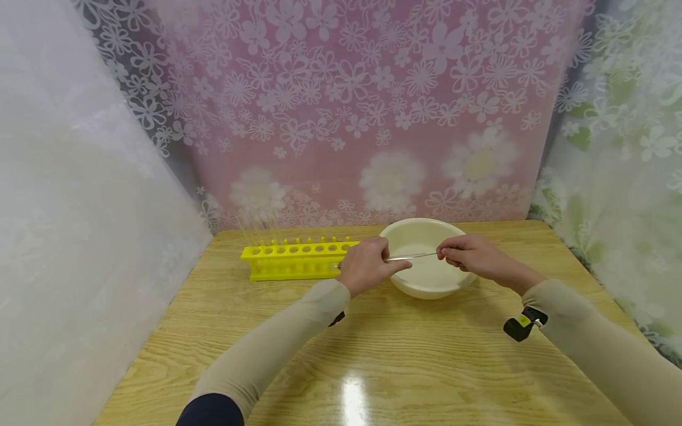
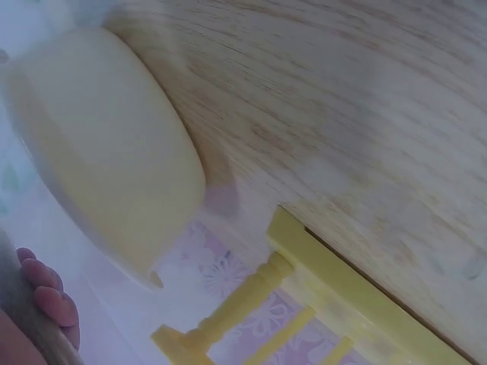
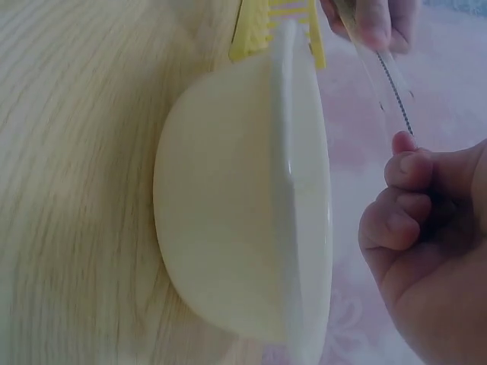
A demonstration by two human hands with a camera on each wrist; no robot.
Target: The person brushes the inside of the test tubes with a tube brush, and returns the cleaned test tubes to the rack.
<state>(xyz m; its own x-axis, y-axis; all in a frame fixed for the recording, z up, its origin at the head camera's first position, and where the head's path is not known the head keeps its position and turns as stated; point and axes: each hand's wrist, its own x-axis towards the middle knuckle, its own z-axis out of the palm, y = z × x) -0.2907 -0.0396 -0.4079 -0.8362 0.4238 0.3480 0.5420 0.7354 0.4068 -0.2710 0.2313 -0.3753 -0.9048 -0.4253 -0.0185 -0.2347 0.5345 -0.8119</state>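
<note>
In the head view my left hand [image 1: 367, 267] grips a clear glass test tube [image 1: 398, 258] held nearly level above the near-left rim of a cream basin [image 1: 433, 291]. A thin twisted wire handle [image 3: 397, 95] of a test tube brush runs out of the tube's mouth. My right hand [image 1: 476, 258] pinches the end of that wire between thumb and fingers, over the basin's right side. The brush head is mostly hidden by the left hand. In the left wrist view the left fingers [image 2: 57, 304] wrap round the tube, which looks greyish inside.
A yellow test tube rack [image 1: 295, 270] stands left of the basin, partly behind the left hand. Several clear test tubes [image 1: 257, 232] stand upright in its left end. Flowered curtains [image 1: 373, 106] hang behind and beside the wooden table [image 1: 298, 367].
</note>
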